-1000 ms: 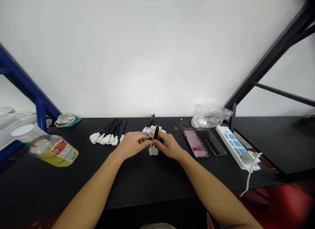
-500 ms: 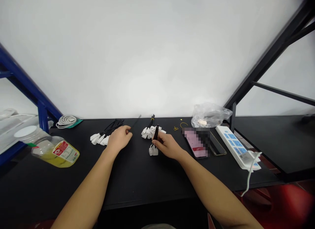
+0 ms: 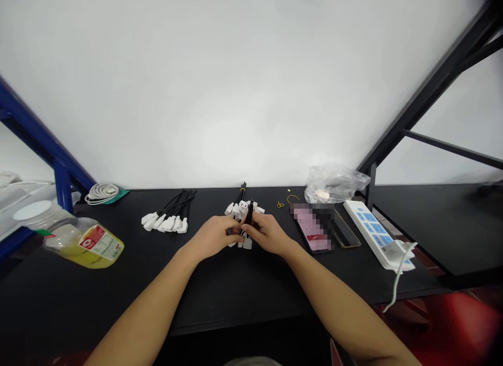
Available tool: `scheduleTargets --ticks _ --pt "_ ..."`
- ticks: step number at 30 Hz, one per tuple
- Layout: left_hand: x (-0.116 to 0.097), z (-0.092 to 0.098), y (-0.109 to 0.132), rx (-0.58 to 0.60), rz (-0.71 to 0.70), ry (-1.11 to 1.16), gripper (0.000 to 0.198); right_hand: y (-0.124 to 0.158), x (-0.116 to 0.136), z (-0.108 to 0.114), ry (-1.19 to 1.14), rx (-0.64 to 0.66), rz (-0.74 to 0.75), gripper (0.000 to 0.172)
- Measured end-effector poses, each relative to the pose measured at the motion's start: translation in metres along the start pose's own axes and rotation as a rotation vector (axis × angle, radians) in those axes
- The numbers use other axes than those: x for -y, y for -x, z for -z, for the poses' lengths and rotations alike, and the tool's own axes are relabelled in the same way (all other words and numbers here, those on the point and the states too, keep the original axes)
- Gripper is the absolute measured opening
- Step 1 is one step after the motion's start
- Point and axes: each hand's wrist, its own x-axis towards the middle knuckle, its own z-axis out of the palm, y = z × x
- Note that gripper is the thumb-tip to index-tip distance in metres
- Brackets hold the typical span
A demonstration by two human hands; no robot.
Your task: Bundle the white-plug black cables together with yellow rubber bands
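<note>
The fingers of your right hand (image 3: 270, 233) pinch black cables (image 3: 250, 212), which may slip if pressure weakens; of your left hand (image 3: 215, 236), I cannot tell.

Left of the banded bundle (image 3: 234, 209), a hand could pass over the tabletop (image 3: 210, 201) up to the loose connectors (image 3: 167, 224); just before the bundle, the left hand (image 3: 214, 236) and right hand (image 3: 270, 233) block passage; right of it, the pink-screened phone (image 3: 310, 225) obstructs. Behind it stands the wall (image 3: 243, 114).

"The left hand (image 3: 214, 237) and left forearm (image 3: 155, 295), toward seven o'clock, look bare."
"So do the right hand (image 3: 270, 233) and right forearm (image 3: 336, 298), toward five."
"And at six?"
"A pale, rounded edge (image 3: 251, 362); whether clothing, I can't tell."
</note>
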Motion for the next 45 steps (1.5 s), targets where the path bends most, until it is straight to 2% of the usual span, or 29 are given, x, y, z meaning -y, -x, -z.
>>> scheduleTargets --ticks 2,5,6,8,12,16,19,22,26,28,30,32,34,36,38,41,43,45 --pt "0.008 0.013 0.001 -0.097 0.064 -0.012 0.028 0.000 0.000 0.000 0.010 -0.017 -0.011 0.014" --pt "0.029 0.039 0.006 -0.439 0.246 -0.258 0.037 0.000 0.000 0.000 0.028 -0.020 -0.054 0.012" --pt "0.038 0.048 0.008 -0.513 0.325 -0.353 0.038 0.000 0.000 0.000 0.030 -0.014 -0.063 0.012" --pt "0.058 0.062 0.012 -0.487 0.480 -0.496 0.041 0.000 0.000 0.000 0.036 -0.002 -0.071 0.013" --pt "0.087 0.075 0.018 -0.250 0.786 -0.528 0.041 0.000 0.000 0.001 0.045 -0.001 -0.068 0.013" --pt "0.093 0.077 0.019 -0.229 0.873 -0.490 0.042 -0.001 0.002 0.001 0.044 0.000 -0.066 0.012" --pt "0.084 0.078 0.019 -0.221 0.819 -0.464 0.028 -0.001 0.002 0.002 0.052 0.003 -0.070 0.013" --pt "0.070 0.076 0.017 -0.298 0.697 -0.398 0.017 -0.001 0.002 0.002 0.057 -0.002 -0.077 0.013" --pt "0.044 0.058 0.011 -0.430 0.408 -0.124 0.017 -0.001 0.002 0.002 0.055 -0.012 -0.067 0.015" --pt "0.030 0.042 0.008 -0.400 0.229 0.016 0.020 -0.001 0.002 0.001 0.052 -0.019 -0.059 0.015" --pt "0.017 0.024 0.005 -0.313 0.063 0.047 0.022 0.000 0.001 0.000 0.048 -0.028 -0.049 0.015" --pt "0.006 0.007 0.002 -0.244 -0.039 0.035 0.026 0.000 -0.001 -0.001 0.043 -0.040 -0.041 0.016" --pt "0.000 -0.004 0.000 -0.218 -0.065 0.038 0.028 0.000 -0.003 -0.002 0.034 -0.056 -0.040 0.017" --pt "-0.002 -0.010 -0.001 -0.212 -0.019 0.087 0.027 0.001 -0.004 -0.003 0.025 -0.070 -0.036 0.017" --pt "0.000 -0.011 -0.001 -0.199 0.068 0.207 0.025 0.001 -0.005 -0.004 0.022 -0.082 -0.028 0.017" --pt "0.007 -0.004 -0.001 -0.159 0.163 0.380 0.036 0.001 -0.004 -0.004 0.025 -0.100 -0.024 0.018" --pt "0.010 0.002 0.000 -0.120 0.172 0.308 0.041 0.002 -0.003 -0.004 0.027 -0.122 -0.038 0.019" --pt "0.011 0.006 0.002 -0.075 0.144 0.133 0.037 0.002 -0.003 -0.004 0.032 -0.145 -0.063 0.019"
